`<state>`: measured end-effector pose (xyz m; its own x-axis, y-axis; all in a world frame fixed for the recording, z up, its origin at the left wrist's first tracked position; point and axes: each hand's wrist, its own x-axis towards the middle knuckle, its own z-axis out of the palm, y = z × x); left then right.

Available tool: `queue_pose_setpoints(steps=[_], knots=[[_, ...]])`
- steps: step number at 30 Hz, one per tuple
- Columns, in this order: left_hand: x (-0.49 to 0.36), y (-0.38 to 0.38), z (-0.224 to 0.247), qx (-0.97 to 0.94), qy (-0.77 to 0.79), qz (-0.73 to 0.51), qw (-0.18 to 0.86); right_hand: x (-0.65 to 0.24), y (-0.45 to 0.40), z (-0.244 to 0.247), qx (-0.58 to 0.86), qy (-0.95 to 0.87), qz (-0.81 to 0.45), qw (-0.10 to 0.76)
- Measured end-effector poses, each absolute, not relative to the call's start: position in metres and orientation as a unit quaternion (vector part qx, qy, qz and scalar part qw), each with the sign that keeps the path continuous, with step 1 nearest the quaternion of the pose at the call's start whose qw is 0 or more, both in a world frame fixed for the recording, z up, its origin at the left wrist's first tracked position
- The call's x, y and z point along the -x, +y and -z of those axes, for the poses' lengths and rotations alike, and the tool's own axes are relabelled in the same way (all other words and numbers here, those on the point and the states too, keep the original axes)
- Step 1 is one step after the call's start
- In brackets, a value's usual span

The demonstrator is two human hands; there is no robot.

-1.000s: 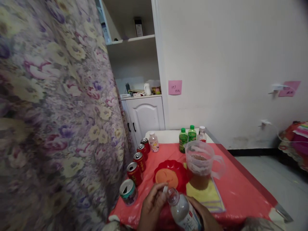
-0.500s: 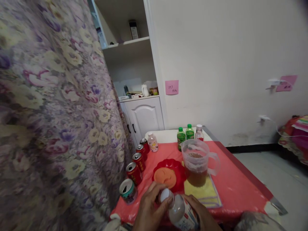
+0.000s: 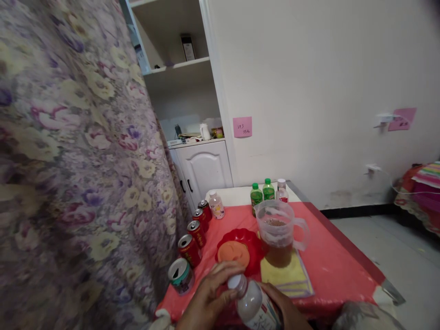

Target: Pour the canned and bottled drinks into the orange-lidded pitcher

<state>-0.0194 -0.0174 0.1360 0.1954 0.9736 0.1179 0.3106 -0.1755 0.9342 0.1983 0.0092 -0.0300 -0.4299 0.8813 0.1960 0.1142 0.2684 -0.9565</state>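
Note:
A clear bottle (image 3: pixel 256 306) with a white cap (image 3: pixel 237 282) tilts toward the left at the table's near edge. My right hand (image 3: pixel 287 305) is wrapped round its body from the right. The thumb and fingers of my left hand (image 3: pixel 209 293) are at the cap. Just beyond them lies a red scalloped plate (image 3: pixel 256 252) with a flat orange piece (image 3: pixel 233 253) on it. A clear pitcher (image 3: pixel 277 233) of brown liquid stands on a folded yellow cloth (image 3: pixel 288 279), right of the plate.
Along the left edge stand red cans (image 3: pixel 189 250) and a green-topped can (image 3: pixel 181 276). Behind are a pink-labelled bottle (image 3: pixel 216 206), green-capped bottles (image 3: pixel 268 190) and another clear bottle (image 3: pixel 282 192). A floral curtain (image 3: pixel 85 183) hangs at the left.
The fingers of my left hand have shifted slightly around the cap. The bottle remains held in my right hand, and the whole view has moved a little.

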Motion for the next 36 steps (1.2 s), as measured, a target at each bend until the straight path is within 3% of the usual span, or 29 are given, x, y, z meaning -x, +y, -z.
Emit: queue_pose_setpoints(steps=[3, 14, 22, 30, 36], knots=[[0.021, -0.019, -0.136, -0.654, 0.491, -0.393, 0.42, -0.195, 0.011, 0.03, 0.349, -0.685, -0.494, 0.406], [0.009, -0.009, -0.124, -0.63, 0.567, -0.439, 0.297, -0.197, 0.017, 0.042, 0.342, -0.701, -0.477, 0.404], [0.023, -0.01, -0.113, -0.633, 0.506, -0.422, 0.406, -0.194, 0.018, 0.05, 0.355, -0.683, -0.495, 0.403], [0.014, -0.006, -0.11, -0.625, 0.555, -0.444, 0.321, -0.197, 0.016, 0.046, 0.362, -0.696, -0.483, 0.389], [0.024, -0.005, -0.103, -0.654, 0.483, -0.418, 0.406, -0.196, 0.014, 0.039, 0.358, -0.683, -0.484, 0.413]])
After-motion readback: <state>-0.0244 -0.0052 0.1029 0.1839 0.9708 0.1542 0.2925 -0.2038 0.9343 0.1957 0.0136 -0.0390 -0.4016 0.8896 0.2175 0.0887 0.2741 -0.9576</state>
